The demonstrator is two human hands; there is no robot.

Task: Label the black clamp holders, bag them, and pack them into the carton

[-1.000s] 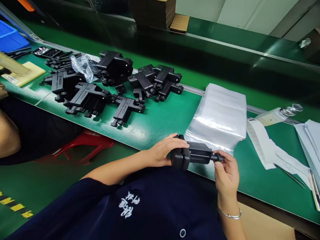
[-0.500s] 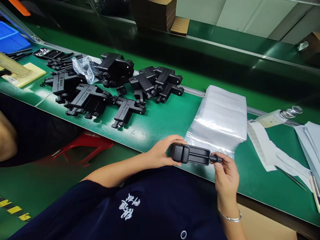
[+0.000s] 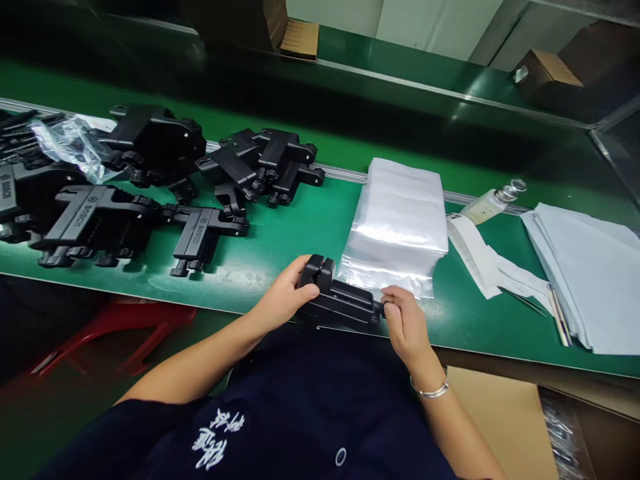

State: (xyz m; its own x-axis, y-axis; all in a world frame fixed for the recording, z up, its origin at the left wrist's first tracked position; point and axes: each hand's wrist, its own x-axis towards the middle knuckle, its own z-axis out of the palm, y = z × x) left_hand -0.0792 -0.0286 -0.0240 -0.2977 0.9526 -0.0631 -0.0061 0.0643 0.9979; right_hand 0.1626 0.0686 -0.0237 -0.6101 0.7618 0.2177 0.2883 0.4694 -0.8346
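Note:
A black plastic clamp part (image 3: 336,300) is held over the near edge of the green table (image 3: 310,233). My left hand (image 3: 283,298) is closed round its thick left end. My right hand (image 3: 406,325) pinches the narrow knob end on the right; a silver bracelet sits on that wrist. Just behind the part lies a stack of clear plastic bags (image 3: 397,223).
Several more black clamp parts (image 3: 150,187) lie in a heap on the left of the table, with a crumpled clear bag (image 3: 70,143) among them. White paper strips (image 3: 493,263), a small bottle (image 3: 493,200) and stacked white sheets (image 3: 590,273) lie to the right. A red stool (image 3: 115,327) stands below left.
The camera view has swung to the right. The part has been turned in my hands, its thick end now tilted up, and both hands sit closer to the bag stack.

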